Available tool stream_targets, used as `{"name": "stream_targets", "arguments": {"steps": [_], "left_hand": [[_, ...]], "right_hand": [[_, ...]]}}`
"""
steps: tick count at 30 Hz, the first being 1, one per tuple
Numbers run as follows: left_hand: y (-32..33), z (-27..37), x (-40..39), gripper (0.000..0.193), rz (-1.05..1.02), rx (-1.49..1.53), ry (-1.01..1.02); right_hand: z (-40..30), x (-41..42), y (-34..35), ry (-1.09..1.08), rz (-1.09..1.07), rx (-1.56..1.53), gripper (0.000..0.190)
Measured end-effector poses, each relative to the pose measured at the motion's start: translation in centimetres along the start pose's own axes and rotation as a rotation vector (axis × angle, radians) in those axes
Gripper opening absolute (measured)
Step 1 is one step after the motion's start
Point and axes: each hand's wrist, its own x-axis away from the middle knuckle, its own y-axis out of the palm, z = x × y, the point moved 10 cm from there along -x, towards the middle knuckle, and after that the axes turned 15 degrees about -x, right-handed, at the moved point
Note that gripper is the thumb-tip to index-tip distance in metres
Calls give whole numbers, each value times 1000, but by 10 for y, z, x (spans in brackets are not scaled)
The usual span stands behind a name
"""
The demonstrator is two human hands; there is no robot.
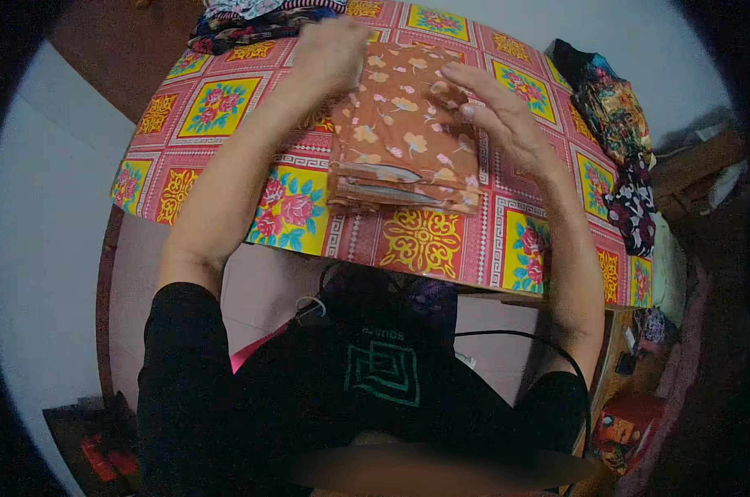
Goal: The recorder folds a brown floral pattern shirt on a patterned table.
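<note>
A folded brown cloth with a flower print [406,133] lies on a table with a patterned red and yellow cover [421,245]. Its layered folds face the table's near edge. My left hand [334,53], blurred, is at the cloth's far left corner with its fingers curled; whether it grips the fabric is not clear. Over the cloth's right side is my right hand [499,112], its thumb and fingers apart and nothing held between them.
Folded dark patterned clothes [257,28] are piled at the table's far left edge. Along the right edge lie a colourful printed garment [617,109] and a dark spotted cloth [632,202]. A black cable [505,333] runs by my body, below the near edge.
</note>
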Motion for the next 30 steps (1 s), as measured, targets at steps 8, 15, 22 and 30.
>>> {"name": "stream_targets", "arguments": {"steps": [8,15,22,30], "left_hand": [[-83,158,79,59,159,360,445],[-65,175,86,40,-97,456,841],[-78,176,99,42,-182,715,986],[-74,176,90,49,137,346,642]], "right_hand": [[60,8,-6,24,-199,570,50],[65,29,-61,184,-3,1090,41],[0,-11,2,-134,27,668,38],[68,2,-14,109,-75,697,49]]}}
